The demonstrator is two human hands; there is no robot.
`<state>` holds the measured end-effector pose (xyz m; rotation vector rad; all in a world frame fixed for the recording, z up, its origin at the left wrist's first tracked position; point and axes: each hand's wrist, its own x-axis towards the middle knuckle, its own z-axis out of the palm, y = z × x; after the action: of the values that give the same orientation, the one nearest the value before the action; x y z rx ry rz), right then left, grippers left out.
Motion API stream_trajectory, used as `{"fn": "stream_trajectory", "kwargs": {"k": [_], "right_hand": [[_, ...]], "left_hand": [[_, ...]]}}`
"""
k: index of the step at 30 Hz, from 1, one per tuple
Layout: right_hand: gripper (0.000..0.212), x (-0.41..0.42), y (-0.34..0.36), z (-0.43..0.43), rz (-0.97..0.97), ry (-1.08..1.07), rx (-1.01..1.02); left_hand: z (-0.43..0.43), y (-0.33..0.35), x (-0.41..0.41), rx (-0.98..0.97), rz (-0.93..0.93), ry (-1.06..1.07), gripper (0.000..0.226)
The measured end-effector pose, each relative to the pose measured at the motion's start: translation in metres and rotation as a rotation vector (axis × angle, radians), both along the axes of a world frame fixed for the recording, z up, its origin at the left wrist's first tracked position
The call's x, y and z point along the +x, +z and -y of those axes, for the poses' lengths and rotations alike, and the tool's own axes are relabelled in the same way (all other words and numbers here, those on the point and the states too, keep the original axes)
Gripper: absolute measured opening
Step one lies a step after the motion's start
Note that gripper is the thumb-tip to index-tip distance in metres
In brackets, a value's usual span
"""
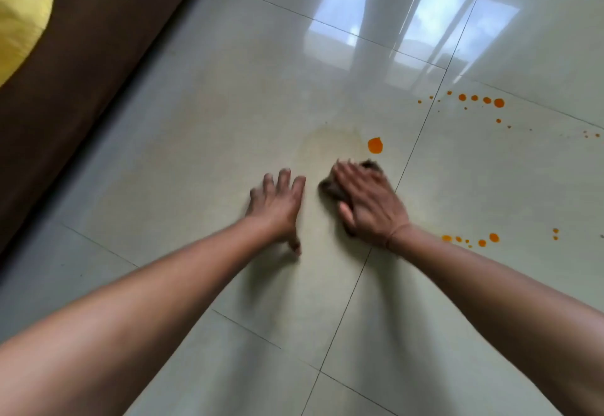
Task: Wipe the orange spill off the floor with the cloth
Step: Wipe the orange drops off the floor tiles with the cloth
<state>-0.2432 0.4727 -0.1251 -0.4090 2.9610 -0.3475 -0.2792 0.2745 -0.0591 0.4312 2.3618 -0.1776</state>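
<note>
I see right hand (366,200) flat, pressing cloth (330,188) to floor (196,154) below drop (375,145) | left hand (277,206) released, splayed, bracing me

Two hands: left hand (277,201), right hand (366,201). One cloth (330,187). One large orange drop (375,145) (smaller droplets uncounted).

No text, label, brand, number or sign can be read anywhere in this view (the picture is also slightly blurred by motion). The glossy floor tiles (228,105) carry no printing, and the dark cloth (330,187) shows no tag or lettering.
</note>
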Motion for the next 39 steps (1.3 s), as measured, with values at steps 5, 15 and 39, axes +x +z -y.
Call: {"fn": "stream_trajectory", "kwargs": {"k": [5, 15, 39], "right_hand": [[0.070, -0.021, -0.002, 0.003, -0.028, -0.215, 0.036], [0.070, -0.089, -0.001, -0.017, 0.043, -0.469, 0.051], [0.071, -0.099, -0.002, -0.013, 0.048, -0.580, 0.043]], "left_hand": [[-0.035, 0.000, -0.061, 0.064, 0.006, 0.082, 0.159], [-0.039, -0.017, -0.063, 0.123, 0.079, 0.188, 0.164], [-0.040, -0.018, -0.064, 0.155, 0.096, 0.227, 0.160]]}}
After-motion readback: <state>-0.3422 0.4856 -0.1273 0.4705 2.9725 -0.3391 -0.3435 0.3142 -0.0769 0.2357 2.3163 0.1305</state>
